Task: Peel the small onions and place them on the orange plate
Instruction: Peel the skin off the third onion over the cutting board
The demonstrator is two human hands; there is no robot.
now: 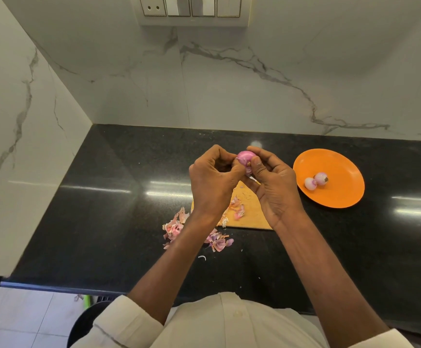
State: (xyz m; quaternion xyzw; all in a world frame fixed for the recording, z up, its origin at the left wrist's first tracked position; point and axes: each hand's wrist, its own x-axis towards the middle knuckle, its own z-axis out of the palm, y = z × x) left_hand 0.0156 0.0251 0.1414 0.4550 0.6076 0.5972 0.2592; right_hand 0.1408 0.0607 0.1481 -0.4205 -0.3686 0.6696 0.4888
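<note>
The person holds one small onion (pixel 244 158) up above the desk (pixel 119 197), pinched between both hands. The left hand (pixel 213 179) curls round its left side, fingers (pixel 223 153) bent over the top. The right hand (pixel 273 179) closes on its right side, thumb (pixel 256 165) pressed just beside the brownish root tuft. A thin bright sliver shows below the right thumb; whether that is a blade cannot be told.

The onion looks light, firm and smooth, and its glossy pink surface will probably be slippery once the dry skin is off. A hold across its rounded middle seems safest, leaving the ends free for picking at skin. Its long axis appears to run roughly left to right between the two sets of fingers, root end toward the right thumb; the far tip is hidden in the left hand.

Beyond the right fingers, well apart, sits the orange plate (pixel 340 169) with two peeled onions (pixel 316 180) touching each other. Below the hands lie a wooden board (pixel 251 214) and loose skins (pixel 175 226).
</note>
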